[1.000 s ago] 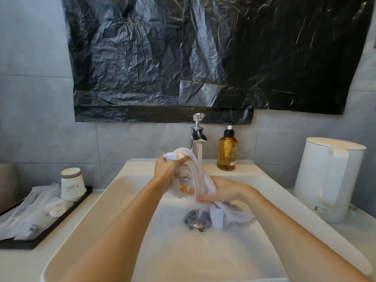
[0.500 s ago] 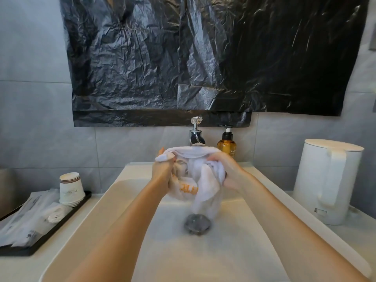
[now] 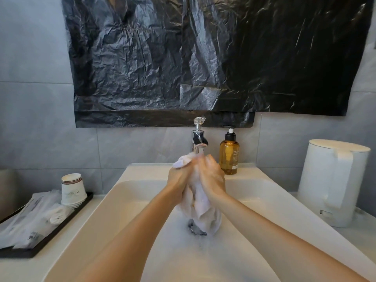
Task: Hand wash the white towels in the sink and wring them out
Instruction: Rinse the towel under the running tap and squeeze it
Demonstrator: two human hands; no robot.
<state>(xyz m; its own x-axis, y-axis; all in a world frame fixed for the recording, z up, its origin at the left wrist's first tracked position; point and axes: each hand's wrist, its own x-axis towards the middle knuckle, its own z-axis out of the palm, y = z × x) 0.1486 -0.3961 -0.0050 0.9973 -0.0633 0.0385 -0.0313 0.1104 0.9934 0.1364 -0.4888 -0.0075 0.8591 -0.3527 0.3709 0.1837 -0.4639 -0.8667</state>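
Both your hands meet over the sink (image 3: pixel 142 174) in the head view: left hand (image 3: pixel 180 180) and right hand (image 3: pixel 211 178) clamp the bunched white towel (image 3: pixel 200 208) between curled fingers, below the faucet (image 3: pixel 198 139), its tail hanging over the drain (image 3: pixel 196 230).

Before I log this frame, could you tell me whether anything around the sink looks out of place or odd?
Only the black plastic: crinkled sheets cover the wall above the tap. Nothing looks spilled or damaged.

amber pump bottle (image 3: pixel 229 157) labelled "SHA", rest hidden, paper cup (image 3: pixel 73 190) print unreadable
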